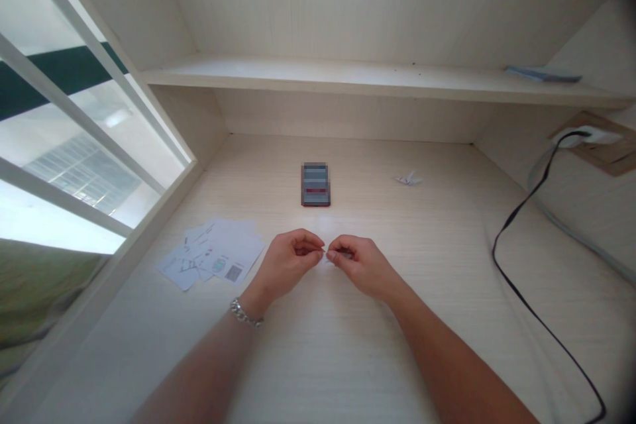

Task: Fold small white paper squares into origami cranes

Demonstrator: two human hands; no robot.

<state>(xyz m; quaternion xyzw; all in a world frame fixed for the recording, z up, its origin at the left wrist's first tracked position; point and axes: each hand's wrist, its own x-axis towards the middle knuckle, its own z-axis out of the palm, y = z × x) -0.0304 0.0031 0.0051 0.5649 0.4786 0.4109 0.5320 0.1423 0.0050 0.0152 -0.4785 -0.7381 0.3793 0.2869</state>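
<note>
Looks mid-job: left hand (288, 262) and right hand (360, 268) are both curled nearly shut at frame centre. Thumb and forefinger tips meet on a tiny white scrap (325, 253), too small to tell how far it's been worked. One small folded-looking paper bit (408, 179) sits right of centre, and loose sheets (213, 255) lie flat at lower left. The scrap is pinched between both sets of fingertips (314, 246), just above the desk (318, 358), below the phone (315, 184) in frame.
</note>
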